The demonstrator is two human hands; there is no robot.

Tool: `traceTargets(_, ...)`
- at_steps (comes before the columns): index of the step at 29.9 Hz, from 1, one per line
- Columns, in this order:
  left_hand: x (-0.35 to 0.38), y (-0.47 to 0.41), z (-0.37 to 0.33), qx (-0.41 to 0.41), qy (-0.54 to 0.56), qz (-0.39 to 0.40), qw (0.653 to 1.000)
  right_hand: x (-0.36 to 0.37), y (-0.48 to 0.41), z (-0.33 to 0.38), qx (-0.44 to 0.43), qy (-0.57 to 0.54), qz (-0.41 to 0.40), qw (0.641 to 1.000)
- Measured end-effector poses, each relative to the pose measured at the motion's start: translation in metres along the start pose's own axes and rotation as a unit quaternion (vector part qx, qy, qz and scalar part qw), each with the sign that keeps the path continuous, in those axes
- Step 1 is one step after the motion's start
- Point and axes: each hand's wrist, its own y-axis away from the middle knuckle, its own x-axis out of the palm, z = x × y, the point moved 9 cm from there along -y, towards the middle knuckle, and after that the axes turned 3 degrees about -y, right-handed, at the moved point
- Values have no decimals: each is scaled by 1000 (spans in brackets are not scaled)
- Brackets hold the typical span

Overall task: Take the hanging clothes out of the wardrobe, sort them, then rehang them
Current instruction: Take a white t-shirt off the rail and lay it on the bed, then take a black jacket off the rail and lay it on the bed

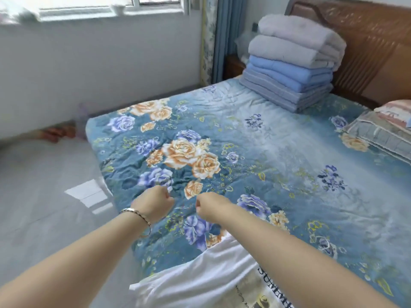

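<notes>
While grip of left hand [155, 204], right hand [210, 207] curls empty, T-shirt [200, 278] lies nearer person.

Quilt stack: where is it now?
Head view, upper right: the quilt stack sits on the far corner of the bed, against the headboard, beyond and left of the pillows.

Floral bed [266, 141], stacked folded quilts [293, 63], pillows [382, 130]

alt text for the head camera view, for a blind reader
Two bare arms reach over a blue floral bedspread, left hand and right hand both with fingers curled, nothing visible in them. A white printed T-shirt lies on the near edge beneath the right arm; folded quilts are stacked by the headboard.
</notes>
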Motion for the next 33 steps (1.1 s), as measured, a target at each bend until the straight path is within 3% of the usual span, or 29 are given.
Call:
traceTargets(6, -159, 113, 165, -79, -21, -136, 987, -37, 52, 261, -133, 162, -35, 977)
traceTargets(9, -222, 193, 273, -136, -51, -173, 974, -32, 97, 407, -219, 183, -56, 957)
traceTargets(11, -251, 228, 321, -164, -46, -184, 968, -30, 119, 468, -255, 186, -50, 948)
traceTargets(18, -326, 428, 519, -337, -4, -254, 907, 47, 240, 724, -455, 295, -61, 838)
traceTargets(21, -334, 516, 575, -418, 12, -284, 863, 96, 282, 812, -521, 326, -61, 786)
traceTargets(25, -332, 630, 628, -521, 23, -310, 795, 162, 351, 914, -617, 375, -64, 689)
traceTargets(33, -315, 841, 666, -699, 49, -383, 603, 261, 529, 1027, -789, 340, -8, 512)
